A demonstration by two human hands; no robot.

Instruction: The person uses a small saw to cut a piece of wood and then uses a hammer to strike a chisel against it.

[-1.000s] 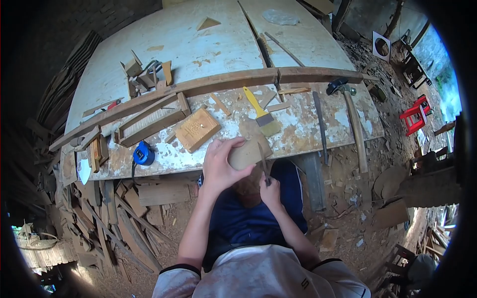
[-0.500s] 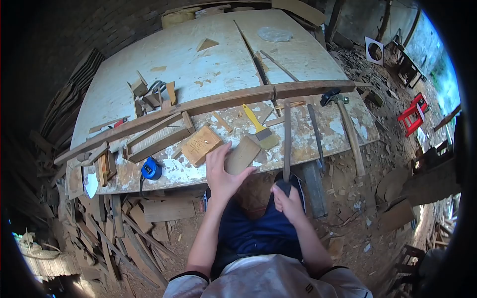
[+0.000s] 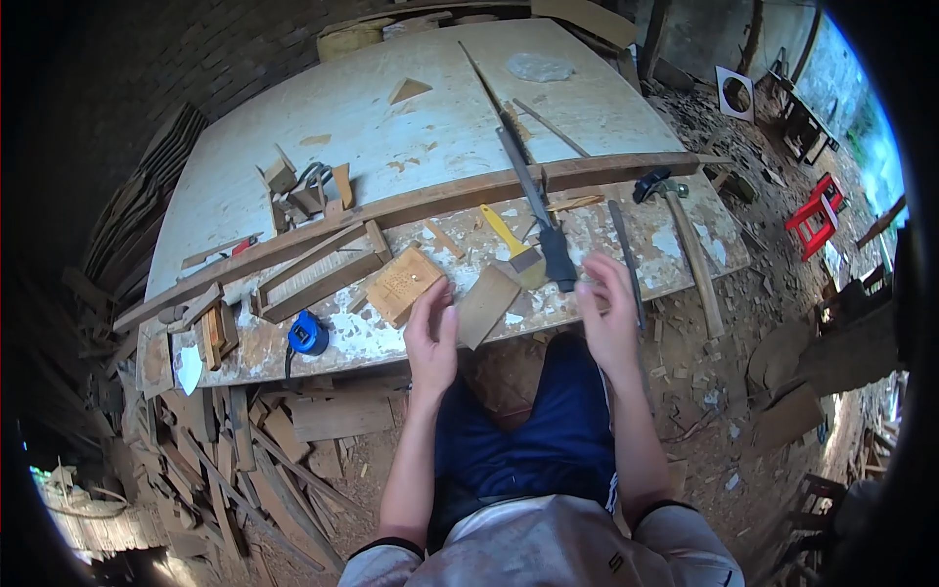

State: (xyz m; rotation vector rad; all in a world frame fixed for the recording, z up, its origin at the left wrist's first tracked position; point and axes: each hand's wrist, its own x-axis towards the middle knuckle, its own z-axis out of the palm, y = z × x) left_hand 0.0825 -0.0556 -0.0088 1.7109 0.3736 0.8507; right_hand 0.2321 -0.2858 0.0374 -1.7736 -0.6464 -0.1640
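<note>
The rasp-like file [image 3: 528, 181] lies across the long wooden rail, its black handle toward me. Just right of that handle, my right hand [image 3: 608, 318] is open, fingers curved and apart, holding nothing. My left hand [image 3: 430, 342] is open at the bench edge, thumb apart from the fingers. Its fingertips are right at the corner of a light wooden block [image 3: 403, 284] with marks on its top. Between my hands a flat wooden board [image 3: 486, 305] lies at an angle. Behind it rests a yellow-handled paintbrush [image 3: 507, 235].
A blue tape measure [image 3: 308, 335] sits at the front left, near a narrow wooden box frame [image 3: 323, 274]. A hammer [image 3: 690, 249] overhangs the bench edge at right, beside a slim dark file [image 3: 624, 249]. The long rail [image 3: 421, 199] crosses the bench. Wood scraps [image 3: 254, 470] cover the floor.
My right hand has let go of the file, which now lies on the bench and rail instead of standing in my grip. My left hand has stayed near the block.
</note>
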